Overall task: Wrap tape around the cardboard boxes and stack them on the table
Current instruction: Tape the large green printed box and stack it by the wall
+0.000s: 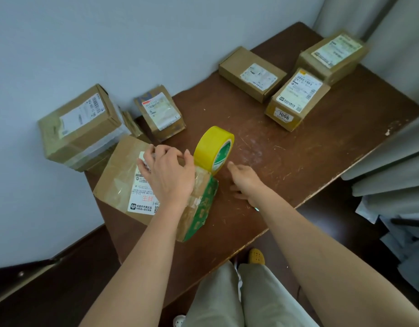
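You were barely started: your left hand [167, 172] lay spread, gripping nothing, on the brown cardboard box with green side print [156, 190] at the near-left table edge, right hand [245, 182] open beside the upright yellow tape roll [213, 149], no yellow tape on any box, one far box [295, 100] reading "1006".

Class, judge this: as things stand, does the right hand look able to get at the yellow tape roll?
Probably yes. The right hand lies open on the table just beside the yellow tape roll, with only bare tabletop between them; the left hand rests on the nearest box.
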